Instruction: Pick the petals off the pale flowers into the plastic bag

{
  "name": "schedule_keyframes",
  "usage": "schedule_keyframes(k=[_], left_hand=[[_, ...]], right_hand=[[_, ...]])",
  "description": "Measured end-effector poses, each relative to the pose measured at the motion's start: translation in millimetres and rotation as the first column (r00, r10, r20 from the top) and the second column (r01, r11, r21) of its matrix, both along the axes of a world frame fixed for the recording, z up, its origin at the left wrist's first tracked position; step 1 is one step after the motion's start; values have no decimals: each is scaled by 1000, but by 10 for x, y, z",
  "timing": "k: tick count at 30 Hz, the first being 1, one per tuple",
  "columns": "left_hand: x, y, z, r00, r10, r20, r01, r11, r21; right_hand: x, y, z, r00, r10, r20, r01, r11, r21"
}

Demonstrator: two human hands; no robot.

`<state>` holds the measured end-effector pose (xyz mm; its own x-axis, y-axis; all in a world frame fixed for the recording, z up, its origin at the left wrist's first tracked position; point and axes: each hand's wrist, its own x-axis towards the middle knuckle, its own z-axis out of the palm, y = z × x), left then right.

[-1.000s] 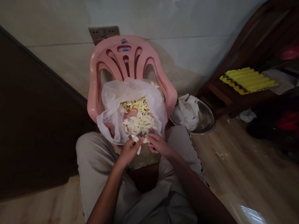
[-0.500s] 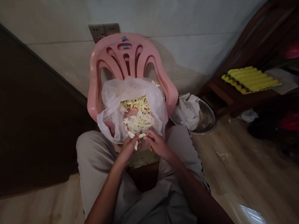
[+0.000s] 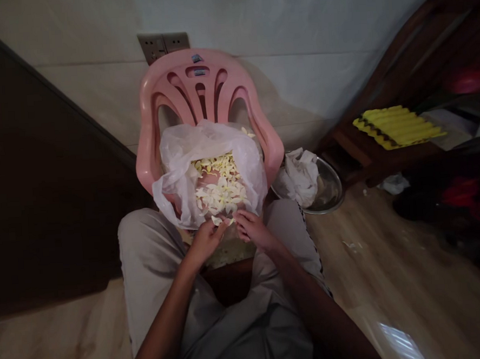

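Observation:
My left hand (image 3: 208,239) is closed around small pale, petal-like pieces; one white piece (image 3: 216,220) sticks out above its fingers. Close beside it, my right hand (image 3: 253,228) is pinched at the end of a slim yellowish piece (image 3: 230,222) that reaches across from the left fingers. Both hands are just in front of an open white plastic bag (image 3: 176,197). Inside the bag lie many loose cream-white pieces (image 3: 220,196), with yellower ones (image 3: 217,164) towards the back. The bag rests on the seat of a pink plastic chair (image 3: 148,106).
A metal basin (image 3: 334,198) holding a crumpled white bag (image 3: 300,178) stands on the floor to the right. A yellow ridged tray (image 3: 397,126) sits on a dark wooden chair (image 3: 356,153). The tiled wall behind carries a socket panel (image 3: 162,45). A dark panel (image 3: 53,185) borders the left.
My hands have drawn closer together, and the right fingers have curled in more. A pale piece that hung below my left fingers no longer shows. The view has shifted slightly.

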<state>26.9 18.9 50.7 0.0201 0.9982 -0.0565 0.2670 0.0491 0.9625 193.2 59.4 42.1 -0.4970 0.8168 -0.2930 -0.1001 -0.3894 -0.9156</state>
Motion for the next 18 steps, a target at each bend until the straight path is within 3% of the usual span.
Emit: schedule_keyframes(k=[4, 8, 14, 18], left_hand=[[-37, -11, -12, 978, -89, -187, 126, 972, 197], [-68, -12, -47, 951, -89, -295, 172, 947, 270], [-21, 6, -92, 956, -20, -293, 58, 991, 121], [2, 20, -95, 971, -62, -231, 68, 997, 20]], right_hand=[[19, -8, 53, 996, 59, -64, -69, 984, -163], [30, -2, 49, 995, 68, -68, -78, 983, -163], [-3, 42, -34, 994, -90, 60, 91, 996, -11], [1, 57, -73, 993, -95, 69, 91, 994, 58]])
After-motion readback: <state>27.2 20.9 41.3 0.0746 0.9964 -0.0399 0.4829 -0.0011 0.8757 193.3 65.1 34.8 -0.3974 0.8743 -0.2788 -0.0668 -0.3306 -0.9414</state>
